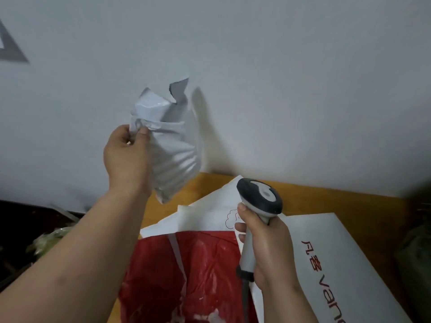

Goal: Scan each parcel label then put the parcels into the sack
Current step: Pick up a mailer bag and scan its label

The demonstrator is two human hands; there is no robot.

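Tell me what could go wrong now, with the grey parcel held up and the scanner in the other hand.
1. The left hand only pinches the crumpled grey parcel at one edge, so it may slip and fall.
2. No label shows on the parcel from here; the creases may hide it from the scanner in the right hand, and the scan may fail.
3. The scanner's cable hangs over the red bag and may snag.

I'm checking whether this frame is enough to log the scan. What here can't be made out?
Head view:
- Label on the grey parcel: none shows; the left hand grips its crumpled top.
- Scanner window: faces away, in the right hand.
- Red bag: bottom edge cuts it off.
- Print on white parcel: cut off bottom right.
- Left-edge clutter: dark, blurred.
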